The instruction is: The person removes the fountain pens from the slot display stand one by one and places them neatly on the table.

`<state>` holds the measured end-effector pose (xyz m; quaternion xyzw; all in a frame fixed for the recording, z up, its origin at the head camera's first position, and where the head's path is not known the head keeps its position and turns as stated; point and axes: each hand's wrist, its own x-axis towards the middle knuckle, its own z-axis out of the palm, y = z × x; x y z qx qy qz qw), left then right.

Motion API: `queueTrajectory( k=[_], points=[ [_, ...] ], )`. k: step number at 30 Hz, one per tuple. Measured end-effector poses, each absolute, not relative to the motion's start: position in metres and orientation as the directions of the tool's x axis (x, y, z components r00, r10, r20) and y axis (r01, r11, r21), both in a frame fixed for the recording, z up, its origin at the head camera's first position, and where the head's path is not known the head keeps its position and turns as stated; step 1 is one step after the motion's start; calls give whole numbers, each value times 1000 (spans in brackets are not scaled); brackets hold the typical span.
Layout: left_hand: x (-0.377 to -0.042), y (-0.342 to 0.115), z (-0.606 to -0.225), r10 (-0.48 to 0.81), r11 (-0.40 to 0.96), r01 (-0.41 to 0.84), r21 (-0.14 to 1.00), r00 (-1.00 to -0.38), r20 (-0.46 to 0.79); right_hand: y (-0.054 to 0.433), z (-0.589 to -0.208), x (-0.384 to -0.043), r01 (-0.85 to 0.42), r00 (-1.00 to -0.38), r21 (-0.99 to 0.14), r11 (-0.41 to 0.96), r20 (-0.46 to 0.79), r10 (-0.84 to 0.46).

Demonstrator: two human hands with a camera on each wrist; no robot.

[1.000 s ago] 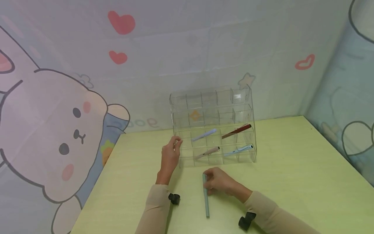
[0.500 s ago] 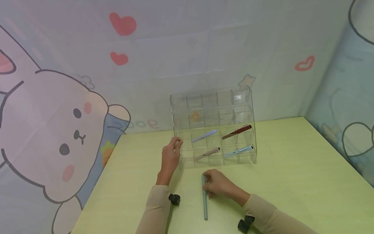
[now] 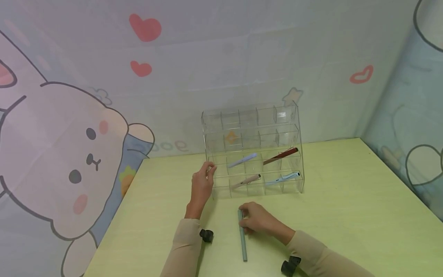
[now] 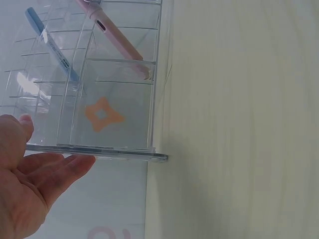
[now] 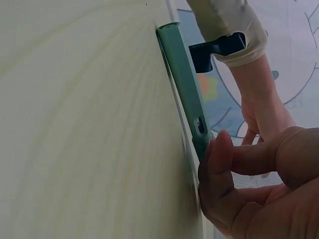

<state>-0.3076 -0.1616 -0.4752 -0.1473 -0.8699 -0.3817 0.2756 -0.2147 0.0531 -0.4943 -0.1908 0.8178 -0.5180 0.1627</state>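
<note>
My left hand [image 3: 203,181] holds the left side of a clear acrylic pen rack [image 3: 285,138]. In the left wrist view the thumb lies on one side of its clear side panel [image 4: 119,153] and the fingers on the other. In front of the rack, my right hand [image 3: 257,218] pinches a green pen [image 3: 243,246] near its far end. The pen points toward the person, low over the table. Seen from the right wrist, the pen's green barrel [image 5: 185,74] has a small oval window, and the fingers hide its other end.
Four tiers are wrong to count; several tiers of compartments hold a lavender pen [image 3: 243,159], a dark red pen [image 3: 281,156], a beige-pink pen [image 3: 247,180] and a light blue pen [image 3: 283,177]. A printed curtain [image 3: 221,69] hangs behind the yellow table [image 3: 346,200].
My right hand and the green pen have shifted slightly toward the person and to the left. The left hand stays on the rack.
</note>
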Motion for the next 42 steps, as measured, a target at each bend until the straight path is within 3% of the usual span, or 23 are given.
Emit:
queueTrajectory(
  k=[9, 17, 25, 42],
  points=[
    [-307, -161, -475, 47, 653, 475, 590, -802, 595, 52, -494, -213, -190, -841, -894, 407, -66, -537],
    [-307, -161, -475, 44, 658, 470, 588, -803, 594, 50, -494, -211, -162, -854, -898, 409, -80, -514],
    [-306, -161, -474, 46, 645, 480, 595, -801, 596, 50, -496, -211, -230, -850, -879, 418, -27, -525],
    [-306, -161, -474, 48, 653, 479, 587, -800, 599, 50, -501, -215, -140, -836, -926, 351, -79, -543]
  ],
)
